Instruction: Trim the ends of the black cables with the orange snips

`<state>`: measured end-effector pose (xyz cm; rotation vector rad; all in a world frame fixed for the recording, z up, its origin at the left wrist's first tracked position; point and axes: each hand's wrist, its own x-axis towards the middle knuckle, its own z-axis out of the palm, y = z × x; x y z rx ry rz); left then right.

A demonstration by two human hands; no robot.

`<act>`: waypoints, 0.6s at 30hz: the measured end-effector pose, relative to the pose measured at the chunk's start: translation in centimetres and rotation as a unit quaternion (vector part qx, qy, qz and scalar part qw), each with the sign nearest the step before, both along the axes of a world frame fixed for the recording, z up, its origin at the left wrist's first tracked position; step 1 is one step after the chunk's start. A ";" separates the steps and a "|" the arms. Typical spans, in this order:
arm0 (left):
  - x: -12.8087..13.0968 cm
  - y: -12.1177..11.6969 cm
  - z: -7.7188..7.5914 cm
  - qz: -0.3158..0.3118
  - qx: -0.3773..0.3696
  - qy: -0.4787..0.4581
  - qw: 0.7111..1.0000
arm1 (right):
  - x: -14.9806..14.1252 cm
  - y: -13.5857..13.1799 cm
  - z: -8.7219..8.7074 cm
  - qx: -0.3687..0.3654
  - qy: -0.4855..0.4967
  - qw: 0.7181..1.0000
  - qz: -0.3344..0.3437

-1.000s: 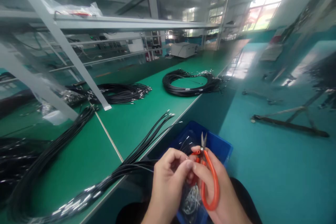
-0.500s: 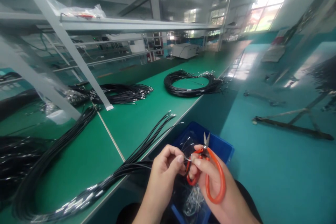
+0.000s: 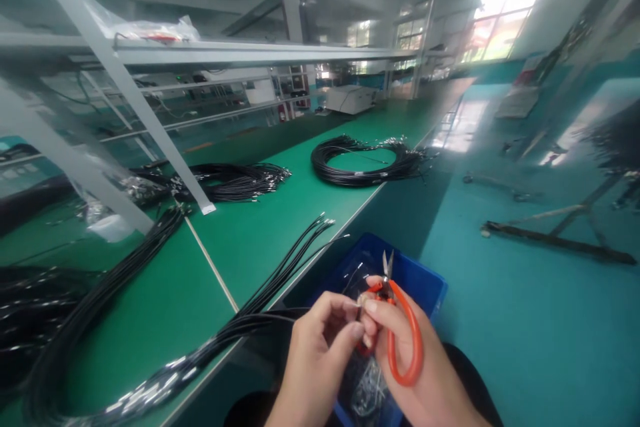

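Note:
Above a blue bin (image 3: pixel 430 287), my left hand (image 3: pixel 317 353) is closed with curled fingers, its fingertips near a black cable end (image 3: pixel 359 312). My right hand (image 3: pixel 407 347) holds scissors (image 3: pixel 415 340) with orange-red handles, blades pointing up and slightly parted. The thumb and forefinger of that same hand pinch at the cable's tip, close to the left fingertips. Fingers hide most of the cable end. From behind the left hand a bundle of black cables (image 3: pixel 235 328) runs onto the green bench. Clear and silvery scraps (image 3: pixel 369 387) lie in the bin below.
The green bench (image 3: pixel 280 220) carries a coiled cable bundle (image 3: pixel 357 177) near its edge and another bundle (image 3: pixel 235 181) behind a slanted white shelf post (image 3: pixel 160 140). A white box (image 3: pixel 350 99) stands farther back. A dark stand leg (image 3: pixel 555 243) rests on the floor at right.
Half a second ago my fingertips were apart with a thin pale strand between them; now they are close together again. The scissors have shifted slightly left. The bench bundles stay put.

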<state>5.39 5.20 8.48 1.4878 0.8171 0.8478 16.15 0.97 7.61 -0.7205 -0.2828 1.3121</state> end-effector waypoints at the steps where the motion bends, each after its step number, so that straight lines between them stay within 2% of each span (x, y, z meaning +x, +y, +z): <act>1: 0.0 0.0 -0.2 -0.002 -0.014 -0.013 1.000 | 0.1 0.0 0.0 -0.003 -0.016 1.000 -0.002; 4: -0.1 0.3 -0.9 0.010 -0.029 -0.016 0.999 | 0.5 0.1 0.0 -0.009 -0.081 0.996 -0.032; 7: -0.3 0.6 -1.3 -0.005 -0.036 -0.010 0.999 | 0.8 0.4 0.3 -0.024 -0.114 0.991 -0.064; 12: -0.5 0.6 -1.0 -0.029 -0.049 -0.018 0.998 | 0.5 0.9 0.9 -0.022 -0.122 0.991 -0.043; 15: -0.5 0.6 -1.1 -0.026 -0.059 -0.023 0.998 | 0.2 0.9 0.5 -0.015 -0.128 0.990 -0.061; 18: -0.6 0.7 -1.3 -0.021 -0.067 -0.025 0.997 | 0.4 0.6 -0.6 -0.017 -0.203 0.975 -0.090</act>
